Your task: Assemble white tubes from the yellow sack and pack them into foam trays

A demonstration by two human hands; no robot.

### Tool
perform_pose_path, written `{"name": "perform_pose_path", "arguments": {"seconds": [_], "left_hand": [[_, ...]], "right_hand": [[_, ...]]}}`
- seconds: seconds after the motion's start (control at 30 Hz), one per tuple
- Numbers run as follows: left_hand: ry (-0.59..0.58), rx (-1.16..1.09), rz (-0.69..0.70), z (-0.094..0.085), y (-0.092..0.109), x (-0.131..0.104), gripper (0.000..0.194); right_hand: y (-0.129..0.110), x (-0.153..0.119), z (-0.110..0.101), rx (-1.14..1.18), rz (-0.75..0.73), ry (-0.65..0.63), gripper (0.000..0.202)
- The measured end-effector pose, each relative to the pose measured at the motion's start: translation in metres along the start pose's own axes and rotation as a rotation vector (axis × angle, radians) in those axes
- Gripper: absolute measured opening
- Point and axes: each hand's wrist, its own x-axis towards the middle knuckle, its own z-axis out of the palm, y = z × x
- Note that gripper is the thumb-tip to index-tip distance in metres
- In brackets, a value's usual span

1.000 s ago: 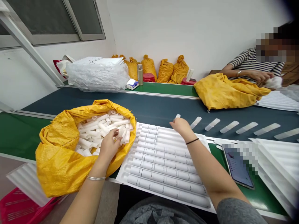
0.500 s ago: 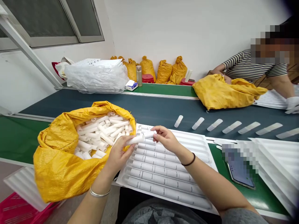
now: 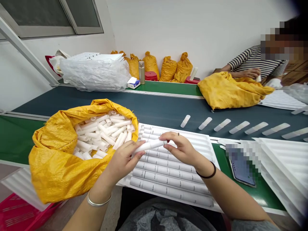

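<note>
A pale wall backs the scene, with a window at upper left; below, a dark belt runs between green table strips, and I see a person in a striped shirt at far right. Containers, left to right: a pink basket at the lower corner; an open yellow sack, filled with loose white tubes; a clear plastic bag around a white stack; tied yellow sacks by the wall; a grooved white tray, its nearer rows holding printed cylinders; a slack yellow sack; and overlapping grooved sheets beside a phone. Slim translucent pieces lie slanted in a row on the belt. The left hand, wearing a bangle, is closed narrowly, thumb and fingers pinching the near-left end of a held tube. The right hand, a dark band at its wrist, pinches the other end, which bears small print. I find this tube slightly tilted above the tray, just right of the open sack.
</note>
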Motion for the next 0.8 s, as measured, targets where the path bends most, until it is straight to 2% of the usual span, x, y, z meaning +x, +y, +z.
{"name": "perform_pose_path", "arguments": {"seconds": [0.07, 0.27, 0.43, 0.53, 0.6, 0.73, 0.8], "left_hand": [[-0.007, -0.028, 0.018, 0.0013, 0.0039, -0.0009, 0.032], [0.088, -0.011, 0.086, 0.0076, 0.0077, -0.0018, 0.032], [0.118, -0.028, 0.096, 0.0094, 0.0091, -0.0022, 0.033], [0.099, -0.101, 0.028, 0.0098, 0.0107, -0.0009, 0.028], [0.064, -0.188, -0.068, 0.0098, 0.0113, -0.0003, 0.024], [-0.070, -0.311, -0.271, 0.0077, 0.0110, 0.0004, 0.027], [-0.121, -0.273, -0.277, 0.0063, 0.0109, 0.0013, 0.030]], "right_hand": [[-0.0027, 0.0007, 0.0009, -0.059, -0.025, -0.033, 0.027], [-0.0024, -0.0001, 0.0067, -0.080, 0.121, 0.022, 0.024], [-0.0013, -0.0009, 0.0051, -0.060, 0.079, 0.015, 0.024], [0.0002, -0.0018, 0.0036, -0.061, 0.017, -0.004, 0.025], [0.0005, -0.0028, 0.0031, -0.077, -0.022, -0.012, 0.025], [-0.0016, -0.0044, 0.0037, -0.135, -0.046, -0.042, 0.026], [-0.0034, -0.0050, 0.0043, -0.148, -0.017, -0.070, 0.026]]}}
